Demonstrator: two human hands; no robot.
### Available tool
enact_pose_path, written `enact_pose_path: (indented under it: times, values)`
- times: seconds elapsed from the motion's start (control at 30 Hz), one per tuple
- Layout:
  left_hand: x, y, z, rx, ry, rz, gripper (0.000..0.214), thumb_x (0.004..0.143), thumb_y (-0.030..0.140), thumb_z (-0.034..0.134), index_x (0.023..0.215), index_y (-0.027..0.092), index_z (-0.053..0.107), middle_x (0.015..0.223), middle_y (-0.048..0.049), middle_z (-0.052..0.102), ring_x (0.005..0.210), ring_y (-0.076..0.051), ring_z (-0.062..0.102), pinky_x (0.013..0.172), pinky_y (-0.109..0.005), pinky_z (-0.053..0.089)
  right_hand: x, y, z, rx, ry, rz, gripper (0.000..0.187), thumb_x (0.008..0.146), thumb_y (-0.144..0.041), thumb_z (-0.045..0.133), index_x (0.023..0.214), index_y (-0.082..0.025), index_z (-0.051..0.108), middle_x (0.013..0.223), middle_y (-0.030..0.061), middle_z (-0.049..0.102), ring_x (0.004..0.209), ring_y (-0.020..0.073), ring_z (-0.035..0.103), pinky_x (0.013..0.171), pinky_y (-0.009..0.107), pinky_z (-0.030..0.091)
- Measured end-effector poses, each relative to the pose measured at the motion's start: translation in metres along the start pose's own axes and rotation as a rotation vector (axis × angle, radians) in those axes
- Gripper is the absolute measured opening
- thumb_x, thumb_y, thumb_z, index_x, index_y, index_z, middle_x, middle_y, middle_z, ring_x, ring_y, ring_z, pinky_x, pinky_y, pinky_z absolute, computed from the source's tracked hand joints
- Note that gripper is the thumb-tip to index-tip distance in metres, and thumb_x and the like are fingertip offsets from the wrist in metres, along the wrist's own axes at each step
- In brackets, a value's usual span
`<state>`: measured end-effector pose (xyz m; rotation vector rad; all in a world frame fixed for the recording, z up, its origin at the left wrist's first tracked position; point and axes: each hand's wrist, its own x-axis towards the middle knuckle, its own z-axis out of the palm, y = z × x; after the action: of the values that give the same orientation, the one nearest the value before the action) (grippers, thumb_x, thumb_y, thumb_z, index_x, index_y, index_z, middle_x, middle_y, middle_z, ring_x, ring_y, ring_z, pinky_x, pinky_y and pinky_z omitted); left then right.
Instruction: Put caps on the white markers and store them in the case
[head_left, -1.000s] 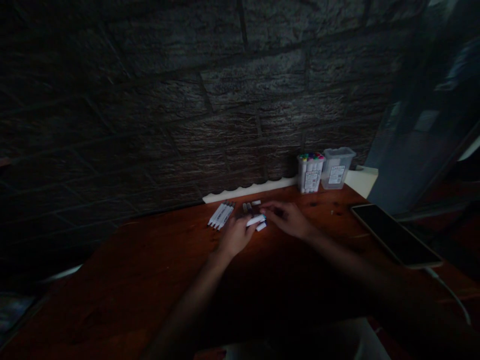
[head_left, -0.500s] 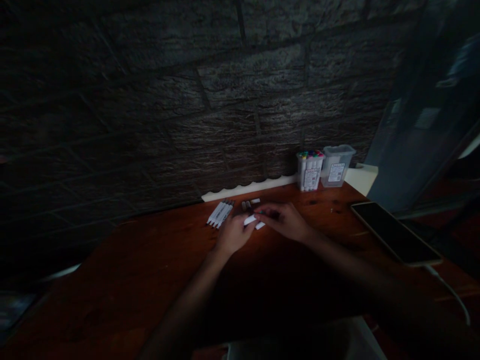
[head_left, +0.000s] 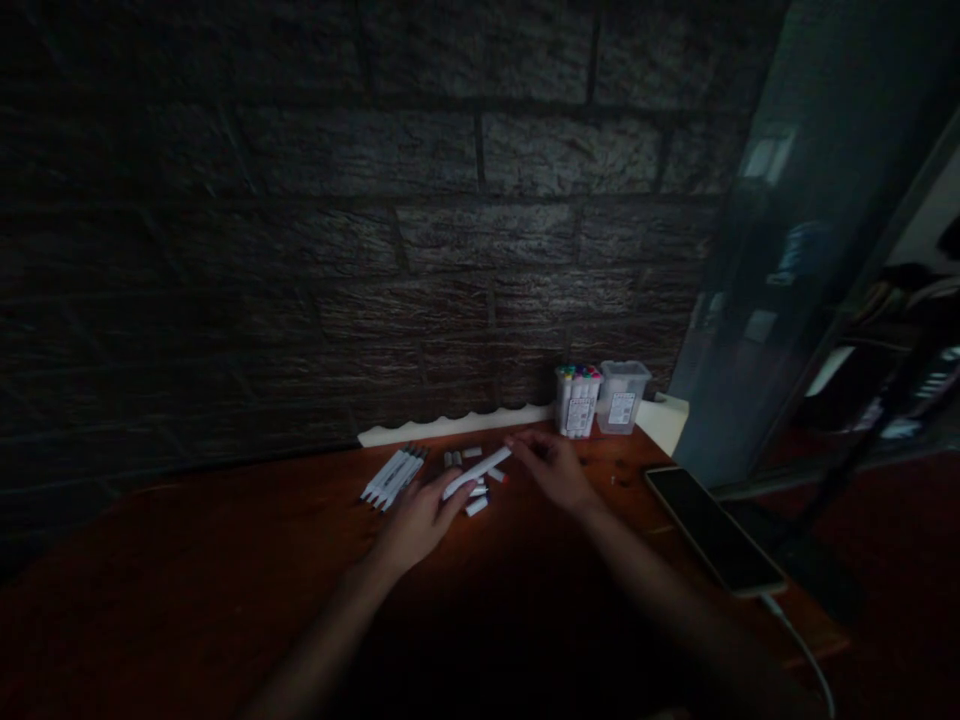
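Observation:
A white marker (head_left: 480,471) slants up to the right between my two hands, above the wooden table (head_left: 247,560). My left hand (head_left: 421,515) grips its lower end between thumb and fingers. At its upper end, the fingertips of my right hand (head_left: 553,468) are pinched on the tip. Under the marker lie a few white pieces, among them a short cap (head_left: 477,506) and a piece with a red end (head_left: 498,476). Behind it rest more caps (head_left: 472,452). Several white markers (head_left: 393,478) lie side by side just left of my left hand.
Against the brick wall (head_left: 450,240) stand a plastic box of coloured markers (head_left: 577,402) and a see-through box (head_left: 622,400). A white wavy-edged strip (head_left: 457,424) runs along the table's back. On the right lies a phone (head_left: 712,530) with a white cable (head_left: 802,645).
The view has turned, so the table sits lower and further left in it. The marker now shows longer between my hands, and my right hand has moved outward to its far end.

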<state>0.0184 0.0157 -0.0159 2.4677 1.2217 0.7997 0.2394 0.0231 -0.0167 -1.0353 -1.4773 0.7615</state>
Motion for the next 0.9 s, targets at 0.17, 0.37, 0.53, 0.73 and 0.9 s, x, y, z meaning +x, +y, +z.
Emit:
enact_pose_path:
  times: [0.17, 0.37, 0.53, 0.73, 0.9]
  values:
    - [0.000, -0.008, 0.000, 0.036, 0.041, 0.044, 0.032, 0.094, 0.043, 0.042, 0.109, 0.025, 0.064, 0.096, -0.0033, 0.072, 0.084, -0.020, 0.067, 0.075, -0.028, 0.047, 0.002, 0.007, 0.001, 0.198, -0.113, 0.088, 0.035, 0.075, -0.047, 0.068, 0.096, -0.020, 0.065, 0.072, -0.0016, 0.065, 0.054, 0.0096, 0.051, 0.051, 0.022, 0.040]
    - [0.001, -0.019, 0.000, 0.034, 0.139, -0.007, 0.035, 0.093, 0.044, 0.042, 0.110, 0.022, 0.064, 0.082, -0.0021, 0.070, 0.072, -0.018, 0.065, 0.069, -0.026, 0.047, 0.022, -0.021, -0.037, 0.173, 0.194, 0.014, 0.036, 0.076, -0.051, 0.065, 0.092, -0.019, 0.061, 0.066, -0.0027, 0.060, 0.048, 0.0083, 0.047, 0.044, 0.020, 0.037]
    - [0.002, -0.024, -0.002, 0.027, 0.113, -0.024, 0.035, 0.092, 0.045, 0.041, 0.105, 0.023, 0.065, 0.074, -0.0006, 0.068, 0.066, -0.017, 0.064, 0.064, -0.025, 0.046, 0.062, -0.056, -0.136, -0.188, 0.581, -0.162, 0.041, 0.078, -0.056, 0.058, 0.091, -0.017, 0.060, 0.068, 0.0001, 0.061, 0.050, 0.0097, 0.049, 0.046, 0.021, 0.037]
    - [0.000, -0.011, -0.003, 0.003, 0.102, 0.021, 0.034, 0.093, 0.043, 0.040, 0.106, 0.025, 0.065, 0.083, -0.0011, 0.072, 0.073, -0.018, 0.067, 0.067, -0.026, 0.048, 0.085, -0.084, -0.186, -1.013, 0.331, -0.007, 0.039, 0.091, -0.044, 0.042, 0.099, -0.013, 0.065, 0.081, 0.0105, 0.070, 0.065, 0.0164, 0.063, 0.058, 0.024, 0.043]
    - [0.000, -0.011, -0.004, 0.004, 0.109, 0.022, 0.032, 0.093, 0.041, 0.040, 0.105, 0.026, 0.065, 0.082, -0.0002, 0.072, 0.073, -0.018, 0.068, 0.067, -0.026, 0.049, 0.112, -0.105, -0.178, -1.253, 0.102, -0.044, 0.036, 0.093, -0.039, 0.043, 0.107, -0.014, 0.066, 0.090, 0.0119, 0.072, 0.079, 0.0204, 0.066, 0.068, 0.026, 0.043]
